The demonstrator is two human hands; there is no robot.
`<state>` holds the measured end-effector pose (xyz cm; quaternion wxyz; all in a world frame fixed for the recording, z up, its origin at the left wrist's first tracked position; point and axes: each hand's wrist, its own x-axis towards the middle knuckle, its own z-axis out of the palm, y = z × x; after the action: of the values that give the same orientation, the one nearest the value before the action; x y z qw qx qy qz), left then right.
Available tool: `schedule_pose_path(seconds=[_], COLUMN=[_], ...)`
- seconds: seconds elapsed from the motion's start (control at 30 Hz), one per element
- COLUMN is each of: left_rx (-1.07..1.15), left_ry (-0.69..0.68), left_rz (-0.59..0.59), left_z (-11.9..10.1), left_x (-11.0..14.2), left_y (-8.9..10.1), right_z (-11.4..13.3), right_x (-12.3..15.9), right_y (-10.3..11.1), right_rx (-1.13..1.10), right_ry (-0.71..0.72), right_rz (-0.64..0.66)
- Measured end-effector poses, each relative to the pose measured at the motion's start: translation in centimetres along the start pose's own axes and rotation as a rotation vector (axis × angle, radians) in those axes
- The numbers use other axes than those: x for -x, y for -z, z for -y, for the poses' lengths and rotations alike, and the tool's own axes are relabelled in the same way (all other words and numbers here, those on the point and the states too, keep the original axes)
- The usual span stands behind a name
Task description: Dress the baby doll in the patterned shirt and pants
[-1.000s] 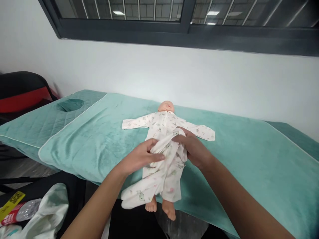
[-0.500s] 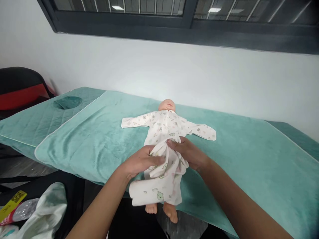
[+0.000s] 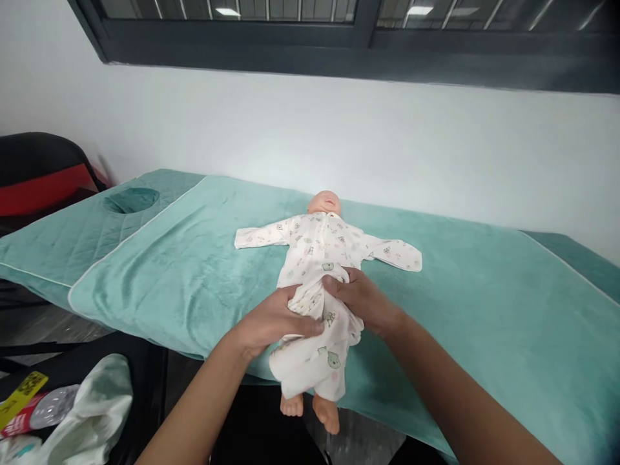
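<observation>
A baby doll (image 3: pixel 324 202) lies on its back on the green bed, its head toward the wall and its bare feet at the near edge. It wears a white baby top (image 3: pixel 322 236) with small printed figures, sleeves spread to both sides. Over its lower body are bunched white printed baby pants (image 3: pixel 334 355). My left hand (image 3: pixel 276 320) grips the pants' cloth on the left, thumb on top. On the right, my right hand (image 3: pixel 361 297) pinches a fold near the waist. The fingers under the cloth are hidden.
The green bed (image 3: pixel 194 258) stands against a white wall below a dark window frame (image 3: pixel 232 42). At the lower left, a black chair seat (image 3: pixel 145 374) bears a plastic bottle (image 3: pixel 53 407) and a pale cloth (image 3: pixel 104 400). A black and red chair (image 3: pixel 46 174) is at far left.
The lower part of the pants has swung right and now hangs more over the doll's legs. My left hand has shifted slightly down; my right hand has barely moved.
</observation>
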<state>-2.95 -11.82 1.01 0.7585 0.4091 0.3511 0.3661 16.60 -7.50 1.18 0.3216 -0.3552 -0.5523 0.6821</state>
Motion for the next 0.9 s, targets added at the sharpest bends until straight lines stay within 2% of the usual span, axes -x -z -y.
schedule_pose_path(seconds=[0.07,0.13,0.2,0.27,0.37,0.43,0.53,0.63,0.8,0.83,0.9], left_rx=[0.017,0.126,0.235,0.302,0.331,0.287,0.119,0.03,0.236,0.261,0.289], left_ry=[-0.065,-0.16,-0.198,-0.193,-0.168,-0.129,-0.062,-0.043,-0.172,-0.172,-0.148], left_rz=[-0.115,-0.249,-0.313,-0.319,-0.263,-0.206,-0.107,-0.104,-0.302,-0.314,-0.312], left_z=[-0.1,0.2,0.6,1.0,1.3,1.4,1.4,1.5,2.3,2.4,2.6], left_x=[-0.2,-0.5,-0.9,-1.0,-0.7,-0.2,0.6,0.8,0.0,-0.1,-0.1], left_y=[-0.3,-0.7,-1.2,-1.5,-1.6,-1.3,-0.8,-0.8,-1.5,-1.6,-1.6], right_z=[0.6,1.6,2.4,2.5,1.4,0.4,-0.3,0.1,1.5,1.6,1.4], right_x=[0.2,0.5,0.7,0.8,0.7,0.7,0.7,0.9,1.1,1.1,1.2], right_y=[-0.2,-0.5,-0.8,-0.8,-0.5,-0.4,-0.3,-0.2,-0.2,-0.3,-0.3], right_rx=[0.093,0.179,0.228,0.215,0.027,-0.135,-0.22,-0.105,0.224,0.238,0.193], right_ry=[-0.019,-0.079,-0.112,-0.116,-0.111,-0.059,0.016,0.02,-0.123,-0.132,-0.128], right_rz=[0.121,0.343,0.494,0.461,0.248,0.147,0.11,0.155,0.493,0.516,0.466])
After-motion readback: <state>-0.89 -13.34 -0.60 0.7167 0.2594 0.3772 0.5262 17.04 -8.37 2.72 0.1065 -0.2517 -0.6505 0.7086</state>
